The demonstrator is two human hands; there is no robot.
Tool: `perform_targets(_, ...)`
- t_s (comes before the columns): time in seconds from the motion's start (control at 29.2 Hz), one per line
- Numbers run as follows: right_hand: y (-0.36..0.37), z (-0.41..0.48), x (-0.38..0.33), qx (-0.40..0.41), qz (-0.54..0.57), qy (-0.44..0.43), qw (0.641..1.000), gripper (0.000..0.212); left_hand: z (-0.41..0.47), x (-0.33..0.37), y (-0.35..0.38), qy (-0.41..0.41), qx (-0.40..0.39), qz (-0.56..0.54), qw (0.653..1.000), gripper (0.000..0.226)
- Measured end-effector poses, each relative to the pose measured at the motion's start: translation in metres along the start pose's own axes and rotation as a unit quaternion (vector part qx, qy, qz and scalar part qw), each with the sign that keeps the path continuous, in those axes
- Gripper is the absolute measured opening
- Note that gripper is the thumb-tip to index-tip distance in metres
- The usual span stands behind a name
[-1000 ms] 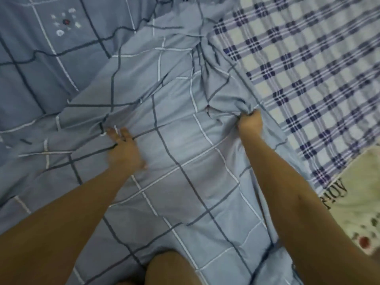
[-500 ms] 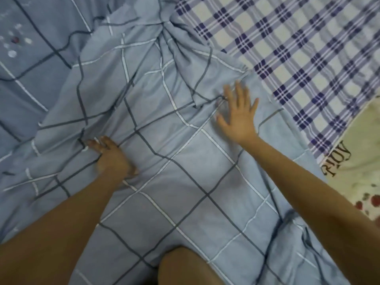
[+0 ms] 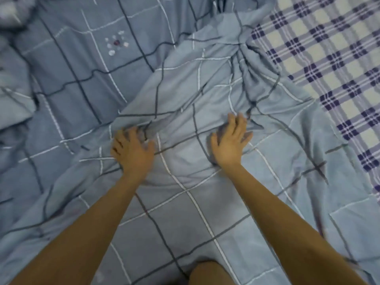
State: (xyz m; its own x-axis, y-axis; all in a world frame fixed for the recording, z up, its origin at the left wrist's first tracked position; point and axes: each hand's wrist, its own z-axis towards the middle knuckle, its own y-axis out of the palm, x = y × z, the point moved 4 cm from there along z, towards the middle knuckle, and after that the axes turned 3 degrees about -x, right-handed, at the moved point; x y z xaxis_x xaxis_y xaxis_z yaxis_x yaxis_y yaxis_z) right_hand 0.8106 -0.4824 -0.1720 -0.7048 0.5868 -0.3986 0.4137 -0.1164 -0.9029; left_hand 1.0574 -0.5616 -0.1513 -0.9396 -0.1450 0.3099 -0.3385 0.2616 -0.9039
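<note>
A: From the head view, where's the cover [image 3: 185, 165]?

B: Spread over the bed, right in front of the person. It runs from the knee [image 3: 207, 272] up to a bunch of folds [image 3: 243, 58] at the far end. On the left it lies over the darker quilt [image 3: 82, 75], and its right edge overlaps the plaid sheet [image 3: 329, 58].

A: And the hands?

B: Apart, both down on the cover. The right hand [image 3: 230, 145] lies flat, fingers spread and straight, pressing the cloth. The left hand [image 3: 133, 150] is blurred. Its fingertips sit at a crease, and I can't tell whether they pinch it or only push.

A: How will it handle?

B: I'd judge it light, thin and limp: it wrinkles around the palms and holds no shape. It probably slides easily over the quilt, so a flat push may drag it rather than smooth it unless the other hand anchors it. Not fragile.

A: Where to take hold?

B: For smoothing, sweep flat palms outward from the middle. For pulling it straight, pinch an edge or corner; the right edge by the plaid sheet looks nearest. Or grip the folds and shake them loose.
</note>
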Motion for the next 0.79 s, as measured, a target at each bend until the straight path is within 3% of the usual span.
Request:
perform_targets(0.1, 0.055, -0.031, -0.071, -0.026, 0.001, -0.176, 0.984, 0.073, 0.049, -0.056, -0.031, -0.110, 0.012, -0.018, 0.994, 0.085)
perform_targets(0.17, 0.086, -0.053, -0.101, -0.067, -0.037, -0.208, 0.975, 0.076, 0.072, -0.071, -0.040, -0.099, -0.037, 0.006, 0.994, 0.070)
perform_targets(0.21, 0.098, -0.064, -0.112, -0.070, -0.045, -0.214, 0.973, 0.076, 0.075, -0.072, -0.045, -0.056, -0.037, 0.022, 0.998, 0.053)
perform_targets(0.27, 0.109, -0.082, -0.124, -0.045, 0.008, -0.205, 0.978, 0.071, 0.067, -0.060, -0.051, 0.103, 0.041, 0.073, 0.991, 0.013)
perform_targets(0.38, 0.088, -0.092, -0.129, 0.034, 0.272, -0.099, 0.957, 0.056, 0.008, -0.039, -0.044, 0.403, 0.159, 0.076, 0.898, 0.014)
perform_targets(0.41, 0.076, -0.092, -0.127, 0.073, 0.347, -0.060, 0.933, 0.054, -0.016, -0.036, -0.031, 0.468, 0.156, 0.082, 0.866, 0.013)
perform_targets(0.48, 0.050, -0.092, -0.126, 0.131, 0.375, -0.042, 0.917, 0.051, -0.058, -0.037, -0.003, 0.519, 0.108, 0.083, 0.844, 0.013)
perform_targets(0.55, 0.029, -0.084, -0.122, 0.133, 0.249, -0.116, 0.952, 0.046, -0.088, -0.044, 0.022, 0.541, 0.045, 0.059, 0.838, 0.021)
perform_targets(0.62, 0.030, -0.070, -0.120, 0.051, 0.058, -0.213, 0.974, 0.058, -0.101, -0.052, 0.032, 0.537, -0.023, 0.051, 0.842, 0.016)
perform_targets(0.65, 0.037, -0.065, -0.116, -0.006, -0.024, -0.253, 0.967, 0.061, -0.105, -0.054, 0.036, 0.513, -0.051, 0.045, 0.856, 0.016)
perform_targets(0.72, 0.049, -0.058, -0.106, -0.087, -0.135, -0.296, 0.942, 0.056, -0.105, -0.059, 0.038, 0.410, -0.079, 0.029, 0.908, 0.034)
perform_targets(0.79, 0.049, -0.050, -0.095, -0.112, -0.197, -0.293, 0.929, 0.053, -0.103, -0.066, 0.043, 0.273, -0.074, -0.014, 0.959, 0.061)
